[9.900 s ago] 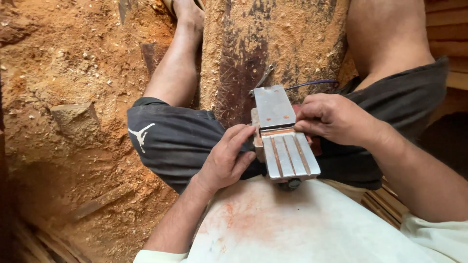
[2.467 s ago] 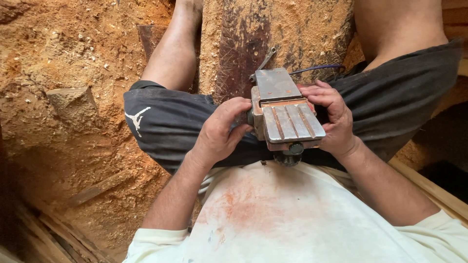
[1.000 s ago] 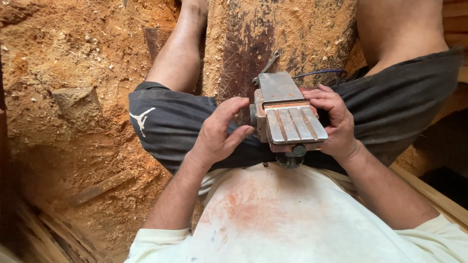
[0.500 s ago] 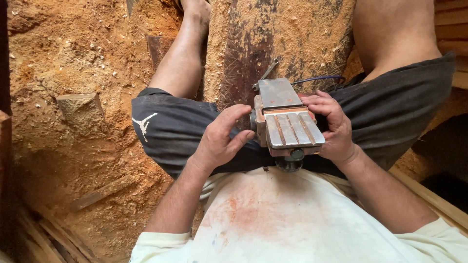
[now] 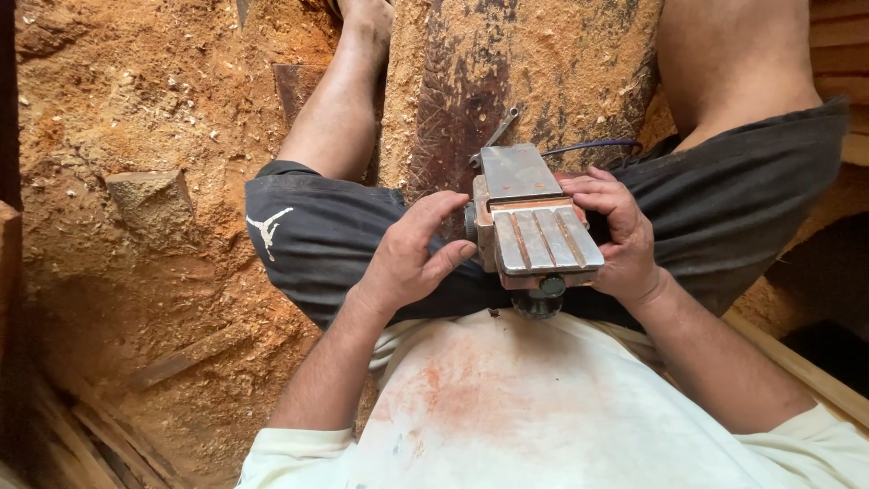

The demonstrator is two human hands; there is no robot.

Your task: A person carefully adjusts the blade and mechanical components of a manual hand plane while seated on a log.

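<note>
Two bare hands steady an upturned electric hand planer [image 5: 534,231] on my lap, its metal sole facing up toward the head camera. My left hand [image 5: 412,258] rests against the tool's left side, fingers loosely curled and the thumb reaching toward a small dark knob on that flank; whether it grips the knob I cannot tell. My right hand [image 5: 615,235] wraps the right edge, fingers curled over the rim of the sole and closed on the body. The sole shows a plain grey plate at the far end and a ribbed plate with rust-coloured grooves at the near end, and a round black fitting [image 5: 540,299] hangs below the near edge, just above my stained cream shirt [image 5: 543,407]. I sit with dark shorts [image 5: 326,244] over both thighs, the planer lying between them and against the right one. Beyond the tool, a broad wooden slab [image 5: 543,72] dusted with sawdust runs away from me between my bare legs, and a small steel spanner [image 5: 493,138] lies on it just past the planer's far end. A thin blue cable [image 5: 593,145] curves off to the right beside it. Orange sawdust [image 5: 136,118] covers the ground on my left, where a wedge-shaped wood offcut [image 5: 149,199] and thin wooden strips [image 5: 176,358] lie.
</note>
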